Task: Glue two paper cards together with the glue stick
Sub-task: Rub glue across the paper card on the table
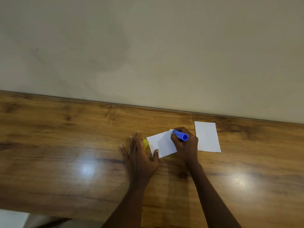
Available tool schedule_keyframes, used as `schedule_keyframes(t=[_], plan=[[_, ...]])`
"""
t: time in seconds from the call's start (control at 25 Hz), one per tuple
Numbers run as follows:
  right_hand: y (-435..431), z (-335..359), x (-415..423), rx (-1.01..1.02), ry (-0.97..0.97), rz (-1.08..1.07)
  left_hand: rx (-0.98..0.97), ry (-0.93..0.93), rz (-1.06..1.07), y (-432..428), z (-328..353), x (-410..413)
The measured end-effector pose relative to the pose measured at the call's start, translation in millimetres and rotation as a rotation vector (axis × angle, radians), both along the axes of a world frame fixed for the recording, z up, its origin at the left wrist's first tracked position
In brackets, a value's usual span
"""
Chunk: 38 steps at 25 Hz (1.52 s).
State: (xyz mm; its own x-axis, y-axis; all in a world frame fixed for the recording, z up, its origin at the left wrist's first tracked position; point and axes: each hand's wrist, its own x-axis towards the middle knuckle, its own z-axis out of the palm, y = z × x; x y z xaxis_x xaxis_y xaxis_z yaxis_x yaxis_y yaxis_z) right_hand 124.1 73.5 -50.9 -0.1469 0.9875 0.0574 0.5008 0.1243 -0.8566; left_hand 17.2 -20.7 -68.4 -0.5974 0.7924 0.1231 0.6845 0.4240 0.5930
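A white paper card (160,143) lies tilted on the wooden table (65,145). My right hand (185,145) grips a blue glue stick (180,135), its whitish tip touching the card's far right corner. My left hand (139,153) lies flat on the table with fingers spread, its thumb pressing the card's near left corner. A yellow cap (145,143) lies beside the card's left edge, partly under my left fingers. A second white card (207,136) lies flat to the right of my right hand, apart from the first card.
The table's far edge meets a plain beige wall (148,46). Two bright light reflections show on the tabletop, left and right of my arms. A white object (11,218) shows past the table's near edge at bottom left.
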Motion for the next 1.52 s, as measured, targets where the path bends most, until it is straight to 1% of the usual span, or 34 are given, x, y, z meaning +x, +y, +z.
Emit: schedule_keyframes(t=[0.2, 0.28, 0.36, 0.44, 0.56, 0.68, 0.76, 0.84, 0.92, 1.0, 1.04, 1.08, 1.12, 1.16, 1.2, 1.24, 1.28, 1.32, 1.36, 1.4, 1.52], plan=[[5.4, 7.5, 3.3, -0.033, 0.001, -0.097, -0.014, -0.004, 0.007, -0.1, 0.4, 0.2], [-6.5, 10.5, 0.4, 0.023, 0.005, -0.14, -0.012, -0.01, 0.009, 0.5, 1.7, 0.4], [-27.2, 8.9, -7.9, 0.069, -0.061, -0.153, -0.012, -0.031, 0.01, 1.1, 2.5, 0.5], [-44.6, 3.7, -21.2, -0.012, -0.169, -0.121, -0.014, -0.047, 0.009, 0.6, 2.7, 0.4], [-45.4, 0.4, -27.0, -0.069, -0.288, 0.044, 0.019, -0.054, 0.009, -1.1, 6.5, 1.8], [-13.6, 10.3, -7.2, -0.09, -0.323, 0.375, 0.045, -0.066, 0.023, -1.6, 9.4, 3.3], [11.6, 22.4, 7.5, -0.152, -0.411, 0.615, 0.044, -0.06, 0.034, -0.8, 8.4, 2.9], [29.0, 30.8, 12.7, -0.155, -0.541, 0.787, 0.032, -0.04, 0.04, 0.2, 6.5, 2.9], [34.5, 32.8, 9.3, -0.107, -0.571, 0.908, 0.017, -0.021, 0.035, 0.7, 5.9, 3.1], [32.1, 32.0, 3.8, -0.07, -0.558, 0.966, 0.007, -0.006, 0.037, 1.4, 6.3, 3.4], [30.2, 31.2, 2.1, -0.049, -0.555, 0.954, 0.005, 0.002, 0.039, 1.4, 5.9, 3.3], [27.2, 30.7, 0.7, -0.017, -0.519, 0.898, 0.003, 0.008, 0.04, 1.2, 5.3, 3.0], [21.9, 30.6, -1.2, 0.026, -0.421, 0.792, -0.003, 0.013, 0.037, 1.0, 5.0, 2.8], [14.7, 30.2, -4.4, 0.051, -0.259, 0.658, -0.009, 0.016, 0.032, 0.8, 4.9, 2.6], [7.5, 29.5, -8.9, 0.03, -0.054, 0.524, -0.011, 0.019, 0.03, 1.1, 4.5, 2.7], [1.6, 27.7, -13.9, -0.042, 0.147, 0.42, -0.011, 0.022, 0.031, 1.1, 4.0, 2.7], [-3.0, 24.9, -18.7, -0.144, 0.3, 0.345, -0.011, 0.023, 0.033, 1.3, 3.5, 2.5], [-5.9, 21.3, -22.3, -0.228, 0.387, 0.287, -0.014, 0.024, 0.035, 1.2, 3.4, 2.3], [-7.4, 18.7, -24.4, -0.276, 0.411, 0.251, -0.017, 0.024, 0.033, 0.8, 3.3, 2.2], [-6.9, 17.2, -25.4, -0.281, 0.383, 0.251, -0.017, 0.026, 0.029, 0.6, 3.3, 2.2], [-3.1, 12.1, -24.6, -0.207, 0.204, 0.318, -0.013, 0.036, 0.02, 0.4, 3.5, 2.3]])
